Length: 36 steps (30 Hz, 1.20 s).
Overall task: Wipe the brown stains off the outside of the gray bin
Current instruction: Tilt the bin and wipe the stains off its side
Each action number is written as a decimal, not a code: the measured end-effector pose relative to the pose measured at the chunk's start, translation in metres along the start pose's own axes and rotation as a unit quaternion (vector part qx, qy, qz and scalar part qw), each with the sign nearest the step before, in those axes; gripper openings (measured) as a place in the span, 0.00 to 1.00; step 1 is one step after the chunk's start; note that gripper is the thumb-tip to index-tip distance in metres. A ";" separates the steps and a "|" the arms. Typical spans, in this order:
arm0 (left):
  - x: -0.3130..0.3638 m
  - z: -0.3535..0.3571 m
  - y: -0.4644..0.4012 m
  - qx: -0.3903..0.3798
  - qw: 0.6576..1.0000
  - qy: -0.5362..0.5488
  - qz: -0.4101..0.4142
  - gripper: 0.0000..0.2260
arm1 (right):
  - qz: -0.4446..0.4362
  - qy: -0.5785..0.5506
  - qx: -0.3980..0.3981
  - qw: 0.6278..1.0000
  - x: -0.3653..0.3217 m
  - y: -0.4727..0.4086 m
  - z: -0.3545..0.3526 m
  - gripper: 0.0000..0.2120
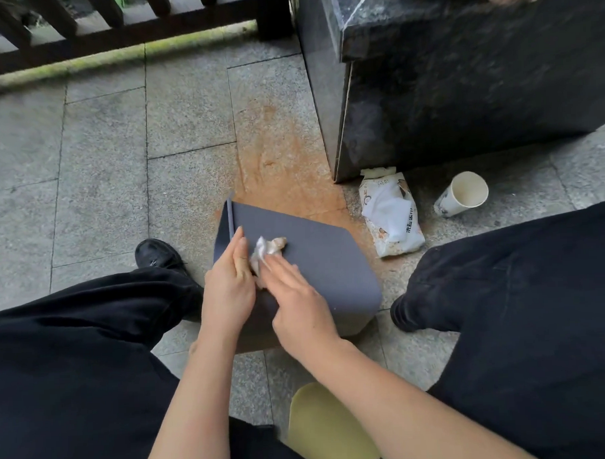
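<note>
a dark stone block [460, 69] stands on the paved floor [103, 150], beside a brown stain on the paving [281, 161]; the gray bin [323, 263] lies on its side between the person's legs; a wipes pack [389, 212] and paper cup [461, 194] lie right of it; the left hand [229, 283] rests flat on the bin, fingers straight; the right hand [296, 298] presses a stained crumpled wipe [267, 247] against the bin's side with straight fingers.

Both hands hide part of the gray bin [322, 259]; the wipe [265, 249] is motion-blurred.
</note>
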<state>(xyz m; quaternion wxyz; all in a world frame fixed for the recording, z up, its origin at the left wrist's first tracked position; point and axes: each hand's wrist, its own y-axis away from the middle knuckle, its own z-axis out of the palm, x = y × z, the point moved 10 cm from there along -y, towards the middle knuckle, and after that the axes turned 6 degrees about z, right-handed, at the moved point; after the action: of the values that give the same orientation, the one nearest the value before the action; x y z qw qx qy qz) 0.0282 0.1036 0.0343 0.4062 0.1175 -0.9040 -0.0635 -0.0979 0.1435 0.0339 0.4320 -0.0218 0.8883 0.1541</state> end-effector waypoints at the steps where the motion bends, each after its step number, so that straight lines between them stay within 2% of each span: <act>1: -0.009 0.001 0.001 -0.003 1.000 -0.012 -0.022 0.20 | 0.011 0.032 -0.009 0.999 0.012 -0.001 0.001 0.40; 4: -0.027 0.006 0.005 -0.005 0.996 -0.041 -0.075 0.17 | 0.072 0.116 -0.013 0.991 0.059 -0.002 -0.003 0.39; 11: -0.041 0.009 0.007 0.015 0.991 -0.036 -0.129 0.17 | 0.210 0.180 0.057 0.959 0.135 -0.011 -0.056 0.35; 17: -0.046 0.007 0.009 0.026 0.990 -0.027 -0.137 0.17 | 0.289 0.196 0.056 0.935 0.142 -0.015 -0.062 0.27; 19: -0.043 0.008 0.007 0.023 0.991 -0.018 -0.130 0.17 | 0.279 0.153 0.035 0.947 0.120 -0.016 -0.053 0.27; 23: -0.037 0.011 0.009 0.019 0.993 -0.015 -0.114 0.18 | 0.092 0.029 -0.030 0.995 0.012 -0.011 -0.001 0.32; 25: -0.041 0.010 0.011 0.024 0.992 0.009 -0.124 0.18 | 0.051 0.022 -0.048 0.997 -0.017 -0.004 0.017 0.36; 29: -0.050 0.006 0.009 0.031 0.989 0.025 -0.140 0.18 | -0.024 0.095 -0.066 0.993 -0.009 -0.005 0.014 0.38; 31: -0.053 0.005 0.009 0.036 0.988 0.025 -0.150 0.18 | 0.006 0.149 -0.046 0.988 0.021 -0.012 -0.004 0.36; 36: -0.052 0.008 0.008 0.044 0.988 0.035 -0.143 0.18 | 0.192 0.241 0.008 0.951 0.122 -0.029 -0.071 0.22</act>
<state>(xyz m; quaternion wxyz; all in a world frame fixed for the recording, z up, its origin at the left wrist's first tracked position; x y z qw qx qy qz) 0.0545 0.1254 -0.0063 0.4186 0.2654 -0.8651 -0.0774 -0.2236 0.1064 -0.0268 0.1669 0.1163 0.9546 0.2176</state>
